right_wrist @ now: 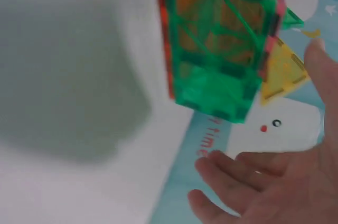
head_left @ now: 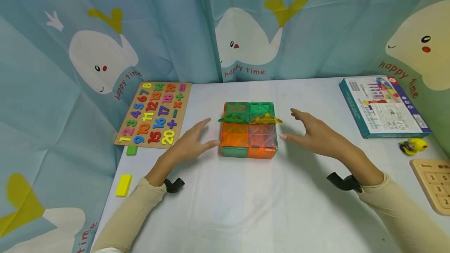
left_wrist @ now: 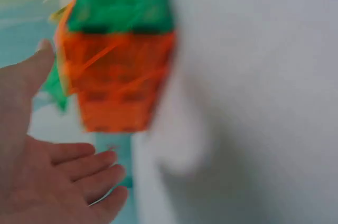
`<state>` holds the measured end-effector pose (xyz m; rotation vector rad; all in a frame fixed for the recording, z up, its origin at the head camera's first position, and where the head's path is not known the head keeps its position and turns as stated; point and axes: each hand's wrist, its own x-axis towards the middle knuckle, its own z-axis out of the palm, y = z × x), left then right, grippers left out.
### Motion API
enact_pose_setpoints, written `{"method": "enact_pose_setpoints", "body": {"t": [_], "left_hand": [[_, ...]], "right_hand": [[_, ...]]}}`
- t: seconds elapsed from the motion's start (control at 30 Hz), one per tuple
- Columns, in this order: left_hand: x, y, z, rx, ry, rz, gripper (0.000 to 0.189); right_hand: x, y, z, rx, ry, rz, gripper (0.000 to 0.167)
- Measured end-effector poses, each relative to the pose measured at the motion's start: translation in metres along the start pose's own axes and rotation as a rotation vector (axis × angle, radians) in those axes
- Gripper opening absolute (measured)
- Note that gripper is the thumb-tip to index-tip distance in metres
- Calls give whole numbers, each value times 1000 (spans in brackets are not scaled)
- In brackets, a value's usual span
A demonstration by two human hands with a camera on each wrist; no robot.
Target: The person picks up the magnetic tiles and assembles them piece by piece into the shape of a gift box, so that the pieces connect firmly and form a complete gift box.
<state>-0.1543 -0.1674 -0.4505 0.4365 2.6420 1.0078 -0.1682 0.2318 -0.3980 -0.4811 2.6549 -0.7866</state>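
A box-shaped build of translucent magnetic tiles (head_left: 234, 135) in orange, green and pink stands mid-table in the head view. A green triangle tile (head_left: 233, 119) and a yellow triangle tile (head_left: 265, 119) stand up along the middle of its top. To the left of the build, my left hand (head_left: 190, 141) is held with fingers spread, its thumb near the side wall. My right hand (head_left: 314, 134) mirrors it on the other side, fingers apart and curving gently. Both wrist views show bare palms, with orange side tiles (left_wrist: 121, 60) on the left and green ones (right_wrist: 216, 92) on the right.
A wooden number board (head_left: 158, 122) lies at the back left, with a green block (head_left: 131, 150) and a yellow block (head_left: 124, 185) before it. On the right are a flat game box (head_left: 390, 108), a small yellow toy (head_left: 416, 145) and a wooden number tray (head_left: 427, 175). Curtains hang behind.
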Motion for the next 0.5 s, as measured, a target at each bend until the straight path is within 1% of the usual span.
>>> {"method": "enact_pose_setpoints", "body": {"t": [0.07, 0.1, 0.13, 0.2, 0.3, 0.37, 0.4, 0.5], "left_hand": [[-5, -5, 15, 16, -92, -15, 100], [-5, -8, 23, 22, -123, -9, 101], [-6, -9, 29, 30, -138, 0, 101], [-4, -9, 39, 31, -127, 26, 99], [1, -6, 45, 26, -68, 56, 91], [4, -4, 44, 30, -48, 53, 88], [6, -3, 43, 40, -48, 48, 88], [12, -3, 38, 45, -52, 37, 87]], "right_hand": [[-3, 5, 13, 20, -66, 8, 116], [-3, 7, 21, 32, -89, 3, 118], [-3, 8, 30, 35, -102, -13, 119], [0, 9, 47, 43, -90, -68, 114], [8, 6, 68, 43, -22, -147, 103], [14, 4, 75, 48, 21, -180, 98], [16, 3, 76, 51, 30, -181, 98], [24, 1, 75, 70, 26, -174, 99]]}}
